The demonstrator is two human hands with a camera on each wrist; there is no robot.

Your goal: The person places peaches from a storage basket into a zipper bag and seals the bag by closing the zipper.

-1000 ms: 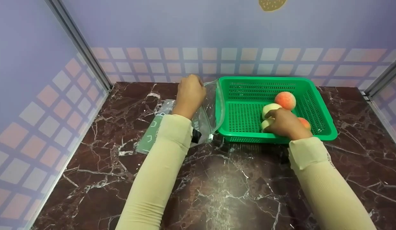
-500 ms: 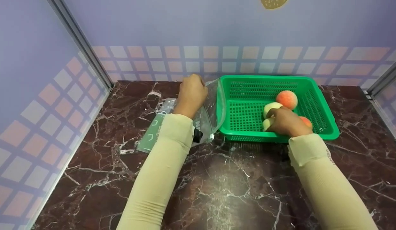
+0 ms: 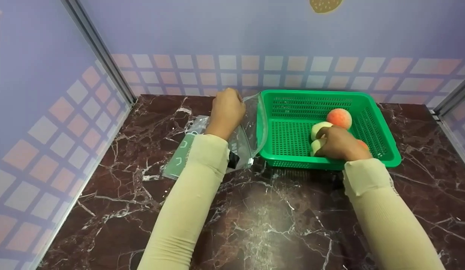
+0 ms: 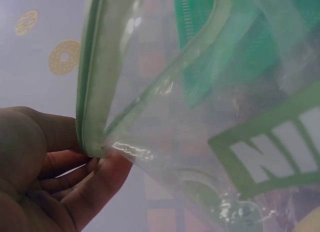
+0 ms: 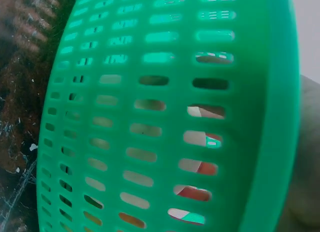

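Note:
My left hand (image 3: 227, 112) pinches the edge of a clear zip bag (image 3: 255, 116), and its mouth stands open toward the basket. In the left wrist view the left thumb and fingers (image 4: 107, 182) hold a corner of the bag's zip strip (image 4: 91, 92). Inside the green basket (image 3: 288, 161), my right hand (image 3: 341, 144) has its fingers curled over a pale yellow-green round fruit (image 3: 318, 145). Another pale fruit (image 3: 321, 129) lies just behind it. A peach (image 3: 339, 119) sits farther back, and a second peach (image 3: 363, 145) is partly hidden by the hand.
The bag's green printed part (image 3: 178, 159) lies flat on the dark marbled table (image 3: 232, 225), left of the basket. A white zip slider (image 3: 250, 161) sits by the basket's front left corner. Tiled walls (image 3: 202, 71) close off the back and sides.
The whole scene shifts slightly in the head view as the camera moves. Both hands keep nearly the same places on the bag and the fruit.

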